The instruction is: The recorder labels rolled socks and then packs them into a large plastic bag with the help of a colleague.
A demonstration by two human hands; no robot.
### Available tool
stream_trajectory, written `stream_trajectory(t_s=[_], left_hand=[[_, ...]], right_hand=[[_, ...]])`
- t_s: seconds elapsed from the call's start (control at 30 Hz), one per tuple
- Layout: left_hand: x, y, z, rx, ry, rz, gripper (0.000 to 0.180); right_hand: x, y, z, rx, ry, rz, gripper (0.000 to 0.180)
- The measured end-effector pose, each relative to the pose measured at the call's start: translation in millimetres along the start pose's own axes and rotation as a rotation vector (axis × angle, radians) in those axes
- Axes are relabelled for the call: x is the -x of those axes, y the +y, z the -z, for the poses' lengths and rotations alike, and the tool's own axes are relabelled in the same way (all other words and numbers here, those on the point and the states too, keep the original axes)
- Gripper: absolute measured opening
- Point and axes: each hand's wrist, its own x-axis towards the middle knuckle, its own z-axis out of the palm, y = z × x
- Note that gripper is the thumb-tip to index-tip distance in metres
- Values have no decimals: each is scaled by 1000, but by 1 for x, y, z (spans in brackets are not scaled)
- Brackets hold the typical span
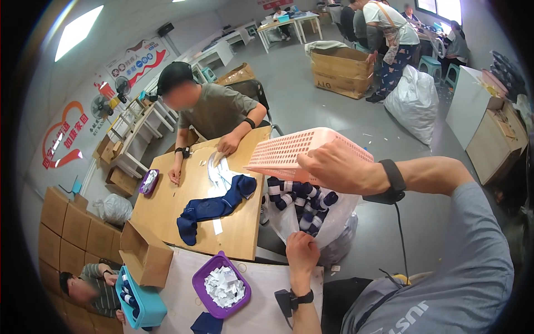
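Grey sleeve (475, 234) looming nearest, I'm watching the right hand (339, 170) gripping a pink perforated basket (283, 149) at two o'clock, the left hand (302, 253) clutching a plastic bag (340, 227) of banded navy rolls (307, 205) at five; a wooden table (167, 209) is spreading toward eight, grey floor (286, 94) toward twelve.

A stuffed white sack (413, 106) sits near a large cardboard carton (340, 71), with turquoise stools (430, 61) farther back

Grey floor (289, 83), white wall (78, 83), lit ceiling panel (79, 33), bright window (448, 8)

Grey short-sleeved T-shirt (473, 250), pale lettering (405, 317) — black wrist straps (394, 179), black cable (403, 245).
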Motion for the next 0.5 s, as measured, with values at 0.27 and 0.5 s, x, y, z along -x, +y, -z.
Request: stream_trajectory(t_s=[0.27, 0.5], left_hand=[[5, 1, 0, -29, -65, -20, 7], [6, 9, -14, -53, -163, -90, 5]], right_hand=[[24, 13, 27, 26, -12, -38, 9], [53, 50, 55, -110, 338, -189, 12]])
